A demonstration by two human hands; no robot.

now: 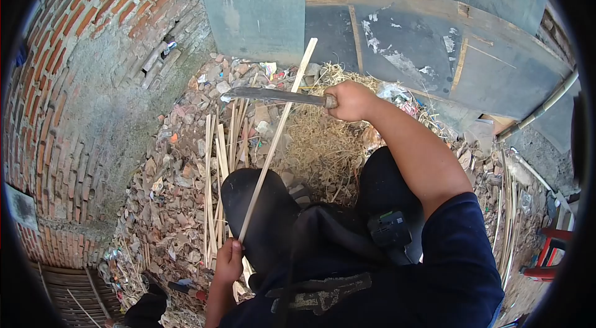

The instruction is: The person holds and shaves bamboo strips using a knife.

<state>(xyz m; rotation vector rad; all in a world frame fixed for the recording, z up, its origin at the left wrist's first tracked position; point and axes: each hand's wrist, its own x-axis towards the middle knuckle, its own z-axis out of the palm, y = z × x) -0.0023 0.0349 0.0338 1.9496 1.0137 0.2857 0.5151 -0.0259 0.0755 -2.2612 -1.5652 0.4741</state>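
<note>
My left hand (229, 259) is closed on the lower end of a long, pale bamboo strip (277, 136), which slants up and away past my knee. In my right hand (349, 101) is the handle of a machete (276, 95), its dark blade pointing left. The blade crosses the strip near its upper part; whether the two touch I cannot tell. Fingers of both hands are wrapped round what they hold. Beneath the strip's far half lies a heap of thin shavings (326, 151).
More strips (211, 185) lie on the rubble at my left, and others (509, 216) at far right. A brick wall (93, 79) rises on the left, grey panels (254, 11) ahead. A red object (545, 256) stands at right. Another person's dark-clad part (148, 308) shows lower left.
</note>
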